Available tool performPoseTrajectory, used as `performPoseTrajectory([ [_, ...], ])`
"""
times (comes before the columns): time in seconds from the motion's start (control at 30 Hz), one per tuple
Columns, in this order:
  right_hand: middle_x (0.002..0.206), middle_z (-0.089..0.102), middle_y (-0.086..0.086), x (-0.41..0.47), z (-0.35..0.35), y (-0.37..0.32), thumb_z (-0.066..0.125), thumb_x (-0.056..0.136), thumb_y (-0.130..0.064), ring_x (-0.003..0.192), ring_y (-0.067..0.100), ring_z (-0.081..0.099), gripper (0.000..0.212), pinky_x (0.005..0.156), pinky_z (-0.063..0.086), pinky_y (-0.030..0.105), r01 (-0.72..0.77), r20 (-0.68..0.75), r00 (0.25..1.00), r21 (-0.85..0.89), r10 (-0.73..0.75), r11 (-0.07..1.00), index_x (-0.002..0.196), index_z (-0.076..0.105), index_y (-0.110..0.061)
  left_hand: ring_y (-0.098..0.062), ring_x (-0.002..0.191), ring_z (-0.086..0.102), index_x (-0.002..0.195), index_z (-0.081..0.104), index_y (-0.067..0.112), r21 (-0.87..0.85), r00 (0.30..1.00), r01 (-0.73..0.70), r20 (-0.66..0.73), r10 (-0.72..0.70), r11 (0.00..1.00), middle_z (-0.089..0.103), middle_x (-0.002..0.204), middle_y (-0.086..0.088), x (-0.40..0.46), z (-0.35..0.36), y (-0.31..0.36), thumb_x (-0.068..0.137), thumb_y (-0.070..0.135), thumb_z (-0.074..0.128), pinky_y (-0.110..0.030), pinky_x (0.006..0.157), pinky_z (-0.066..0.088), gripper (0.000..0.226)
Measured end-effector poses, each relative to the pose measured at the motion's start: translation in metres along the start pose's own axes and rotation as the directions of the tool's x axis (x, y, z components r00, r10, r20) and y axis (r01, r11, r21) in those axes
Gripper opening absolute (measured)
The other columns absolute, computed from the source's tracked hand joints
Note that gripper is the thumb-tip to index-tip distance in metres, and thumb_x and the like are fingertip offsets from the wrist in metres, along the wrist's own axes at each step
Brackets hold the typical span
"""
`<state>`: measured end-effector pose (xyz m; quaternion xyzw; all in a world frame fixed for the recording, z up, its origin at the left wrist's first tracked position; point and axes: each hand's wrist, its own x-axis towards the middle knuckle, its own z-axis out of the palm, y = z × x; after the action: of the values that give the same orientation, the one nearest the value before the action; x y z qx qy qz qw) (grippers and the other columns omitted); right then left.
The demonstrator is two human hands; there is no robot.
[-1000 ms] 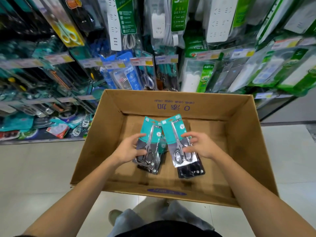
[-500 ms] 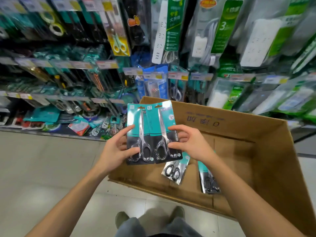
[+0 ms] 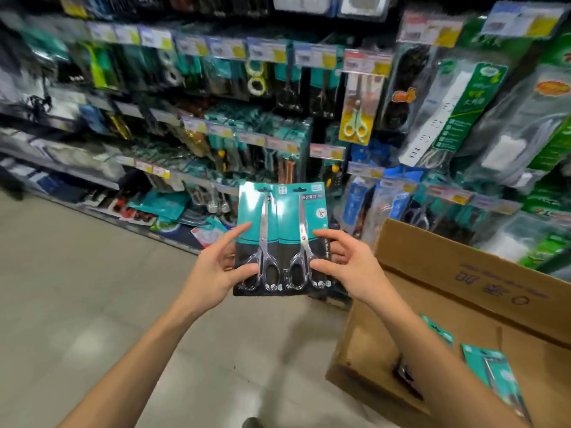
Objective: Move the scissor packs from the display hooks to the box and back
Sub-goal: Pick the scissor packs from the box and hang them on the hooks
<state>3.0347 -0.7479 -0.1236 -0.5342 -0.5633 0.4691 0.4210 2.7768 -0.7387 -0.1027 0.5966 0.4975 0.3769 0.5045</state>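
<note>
Two teal-and-black scissor packs are held upright side by side in front of the display hooks (image 3: 278, 143). My left hand (image 3: 221, 265) grips the left scissor pack (image 3: 256, 217) by its lower left edge. My right hand (image 3: 347, 262) grips the right scissor pack (image 3: 304, 211) by its lower right edge. The open cardboard box (image 3: 432, 267) stands on the floor at the right, below my right forearm. Two more teal scissor packs (image 3: 494, 369) lie inside it, partly hidden by my arm.
Shelving with hanging packaged goods and price tags fills the back: tools on the left, a yellow scissor pack (image 3: 355, 118) in the middle, power strips (image 3: 448, 109) on the right. Grey tiled floor (image 3: 92, 288) spreads to the left and below.
Both hands lifted the two packs out of the box and carried them up and left toward the shelves. The view swung left, so the box now sits at the right.
</note>
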Motion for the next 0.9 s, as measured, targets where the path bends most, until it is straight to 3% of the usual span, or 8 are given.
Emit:
performPoseTrajectory([
  [0.23, 0.133, 0.06, -0.001, 0.048, 0.051, -0.022, 0.079, 0.078, -0.02, 0.125, 0.023, 0.054, 0.05, 0.103, 0.047, 0.044, 0.076, -0.025, 0.997, -0.058, -0.077, 0.995, 0.119, 0.061, -0.04, -0.016, 0.109, 0.068, 0.14, 0.05, 0.026, 0.019, 0.999, -0.048, -0.024, 0.048, 0.999, 0.068, 0.123, 0.0, 0.031, -0.068, -0.006, 0.081, 0.0, 0.075, -0.049, 0.098, 0.052, 0.069],
  [0.47, 0.132, 0.059, -0.003, 0.074, 0.059, -0.043, 0.075, 0.081, -0.011, 0.115, 0.009, 0.058, 0.047, 0.087, 0.05, 0.019, 0.081, -0.077, 0.993, -0.089, -0.088, 0.993, 0.116, 0.061, -0.039, -0.024, 0.108, 0.067, 0.124, 0.056, 0.053, -0.016, 0.997, -0.076, -0.004, 0.076, 0.997, 0.068, 0.121, -0.005, 0.072, -0.092, -0.01, 0.077, 0.01, 0.081, -0.059, 0.093, 0.052, 0.068],
  [0.57, 0.126, 0.06, -0.011, 0.092, 0.055, -0.043, 0.076, 0.08, -0.01, 0.109, 0.001, 0.059, 0.046, 0.081, 0.048, 0.01, 0.075, -0.107, 0.991, -0.073, -0.082, 0.995, 0.113, 0.061, -0.039, -0.029, 0.097, 0.066, 0.129, 0.053, 0.049, -0.021, 0.995, -0.091, 0.029, 0.092, 0.996, 0.065, 0.113, -0.012, 0.094, -0.097, -0.009, 0.078, 0.011, 0.081, -0.066, 0.092, 0.048, 0.069],
  [0.67, 0.119, 0.057, -0.022, 0.113, 0.049, -0.04, 0.077, 0.08, -0.014, 0.116, 0.006, 0.052, 0.047, 0.089, 0.044, 0.013, 0.061, -0.172, 0.982, -0.086, -0.075, 0.994, 0.112, 0.06, -0.044, -0.006, 0.104, 0.066, 0.136, 0.05, 0.037, 0.005, 0.989, -0.134, 0.059, 0.133, 0.991, 0.058, 0.131, -0.005, 0.121, -0.098, -0.004, 0.081, 0.005, 0.077, -0.028, 0.096, 0.053, 0.069],
  [0.7, 0.118, 0.056, -0.024, 0.121, 0.046, -0.038, 0.077, 0.08, -0.015, 0.12, 0.007, 0.049, 0.047, 0.093, 0.043, 0.018, 0.059, -0.193, 0.978, -0.087, -0.075, 0.994, 0.111, 0.06, -0.045, 0.01, 0.102, 0.061, 0.139, 0.049, 0.031, 0.019, 0.987, -0.149, 0.069, 0.147, 0.989, 0.054, 0.135, 0.002, 0.13, -0.098, 0.001, 0.082, 0.003, 0.075, -0.011, 0.089, 0.05, 0.068],
  [0.77, 0.119, 0.054, -0.026, 0.139, 0.038, -0.037, 0.076, 0.08, -0.016, 0.124, 0.008, 0.045, 0.046, 0.098, 0.041, 0.024, 0.058, -0.216, 0.973, -0.085, -0.075, 0.995, 0.112, 0.06, -0.045, 0.029, 0.091, 0.052, 0.14, 0.047, 0.025, 0.059, 0.984, -0.163, 0.085, 0.157, 0.985, 0.048, 0.132, 0.011, 0.155, -0.099, 0.007, 0.083, 0.003, 0.073, 0.001, 0.075, 0.043, 0.067],
  [0.83, 0.124, 0.056, -0.018, 0.16, 0.028, -0.036, 0.077, 0.08, -0.017, 0.128, 0.01, 0.045, 0.047, 0.1, 0.042, 0.026, 0.062, -0.231, 0.97, -0.076, -0.078, 0.995, 0.113, 0.06, -0.047, 0.018, 0.09, 0.055, 0.138, 0.047, 0.032, 0.099, 0.981, -0.173, 0.1, 0.163, 0.98, 0.048, 0.128, 0.007, 0.184, -0.101, 0.011, 0.083, 0.008, 0.075, -0.001, 0.074, 0.042, 0.066],
  [0.9, 0.127, 0.056, -0.013, 0.182, 0.018, -0.037, 0.076, 0.08, -0.018, 0.127, 0.011, 0.045, 0.048, 0.099, 0.042, 0.023, 0.058, -0.265, 0.961, -0.086, -0.079, 0.995, 0.114, 0.059, -0.048, -0.002, 0.116, 0.051, 0.136, 0.048, 0.041, 0.112, 0.984, -0.153, 0.111, 0.14, 0.982, 0.048, 0.134, 0.002, 0.215, -0.102, 0.014, 0.083, 0.013, 0.076, -0.006, 0.084, 0.037, 0.066],
])
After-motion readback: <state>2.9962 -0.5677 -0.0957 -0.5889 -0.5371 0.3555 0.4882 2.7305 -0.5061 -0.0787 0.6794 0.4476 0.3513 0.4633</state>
